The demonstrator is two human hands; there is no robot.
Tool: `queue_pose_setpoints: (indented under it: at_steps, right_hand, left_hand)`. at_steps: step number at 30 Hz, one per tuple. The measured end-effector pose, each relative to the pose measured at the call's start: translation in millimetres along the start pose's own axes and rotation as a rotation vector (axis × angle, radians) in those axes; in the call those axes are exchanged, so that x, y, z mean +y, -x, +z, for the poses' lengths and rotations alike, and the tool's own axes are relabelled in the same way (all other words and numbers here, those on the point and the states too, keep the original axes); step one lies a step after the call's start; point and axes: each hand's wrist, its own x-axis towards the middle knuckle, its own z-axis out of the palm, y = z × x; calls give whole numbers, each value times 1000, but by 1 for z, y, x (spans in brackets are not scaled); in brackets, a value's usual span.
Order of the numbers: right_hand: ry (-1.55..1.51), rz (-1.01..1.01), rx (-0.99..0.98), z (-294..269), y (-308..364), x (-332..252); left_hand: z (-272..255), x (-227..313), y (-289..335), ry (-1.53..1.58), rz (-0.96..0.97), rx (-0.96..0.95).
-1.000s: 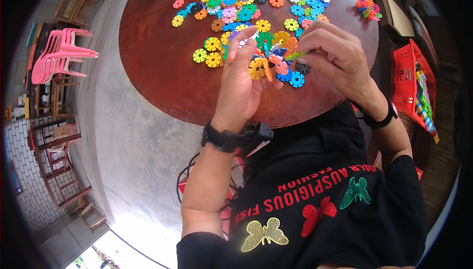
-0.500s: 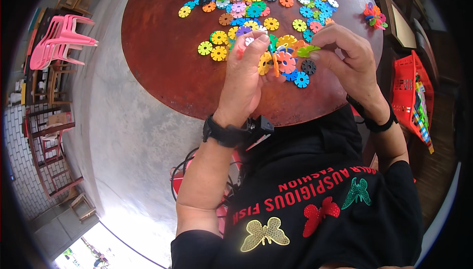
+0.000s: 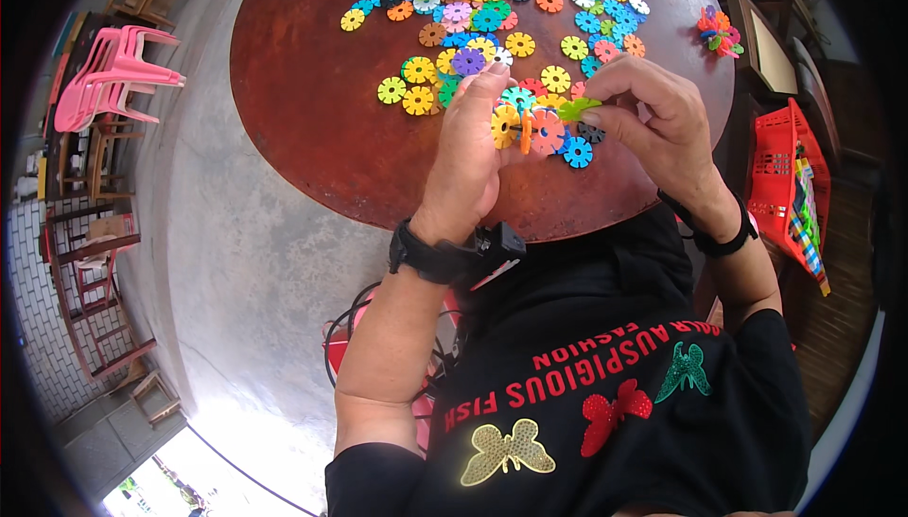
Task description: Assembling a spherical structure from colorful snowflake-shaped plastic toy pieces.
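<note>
My left hand [image 3: 465, 143] is closed on a small cluster of interlocking plastic discs [image 3: 546, 131], with orange, salmon and teal pieces joined at their slots. Between the thumb and forefinger of my right hand [image 3: 657, 120] is a lime-green notched disc [image 3: 576, 109], seen nearly edge-on. It is right beside the cluster; whether the two touch I cannot tell. Blue discs [image 3: 577, 152] and a black disc [image 3: 593, 129] lie on the table just behind and below the held pieces. My left fingers are partly hidden behind the cluster.
Many loose coloured discs [image 3: 487, 20] cover the far part of the round brown table [image 3: 312, 91]. A finished-looking flower-like bundle [image 3: 720, 32] sits at the right edge. A red basket [image 3: 777, 162] stands right of the table; pink plastic chairs [image 3: 115, 77] are at far left.
The lime-green disc in my right hand has moved slightly left and down toward the cluster. My left hand has turned the cluster a little, so its salmon disc faces up more.
</note>
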Motion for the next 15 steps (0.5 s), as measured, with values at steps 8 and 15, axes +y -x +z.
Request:
queue_pose_setpoints:
  at_steps: [8,15]
  right_hand:
    - [4,-3,-69,-1,0,-1]
    - [106,-106,-158,-5,2,0]
  left_hand:
    - [-4,-3,-1,-18,-35,-19]
    - [0,-7,1,63,-31,-22]
